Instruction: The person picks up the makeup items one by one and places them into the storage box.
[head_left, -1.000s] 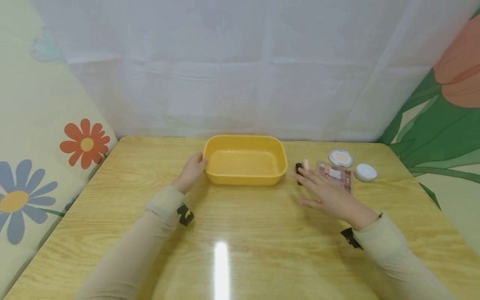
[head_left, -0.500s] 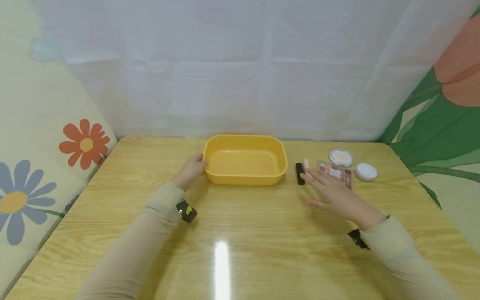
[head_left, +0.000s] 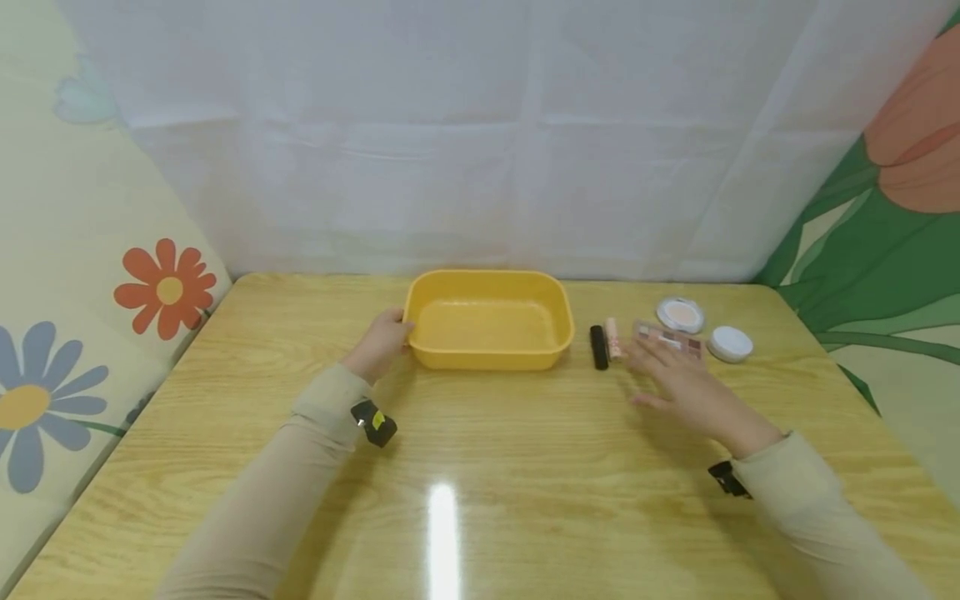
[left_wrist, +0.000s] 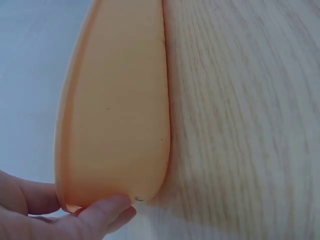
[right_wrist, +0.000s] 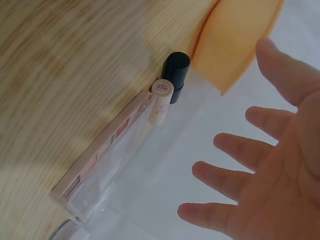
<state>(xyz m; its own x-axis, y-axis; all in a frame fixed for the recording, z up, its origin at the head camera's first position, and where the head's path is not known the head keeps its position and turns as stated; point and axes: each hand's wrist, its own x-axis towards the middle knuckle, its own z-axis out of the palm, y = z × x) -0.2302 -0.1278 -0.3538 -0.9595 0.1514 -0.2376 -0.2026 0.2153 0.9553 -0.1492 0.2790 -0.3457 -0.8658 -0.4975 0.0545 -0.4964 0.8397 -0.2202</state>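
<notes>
My left hand holds the left end of a yellow plastic basin. In the left wrist view, thumb and fingers pinch the corner by its rim, partly hidden behind the wall. Over the front of an eyeshadow palette, my right hand hovers with fingers spread and nothing in them. Just left of it lie a black lipstick tube and a pale pink tube. The right wrist view shows the palette with its clear lid and the open fingers apart from it.
Behind the palette lies a round powder compact, and a white round jar or case sits to its right. The wooden table meets a white cloth backdrop at its back edge. Floral panels stand at both sides.
My right hand has moved right and slightly toward me, uncovering the black and pink tubes and shifting over the palette. The left hand stays on the basin, which has barely moved.
</notes>
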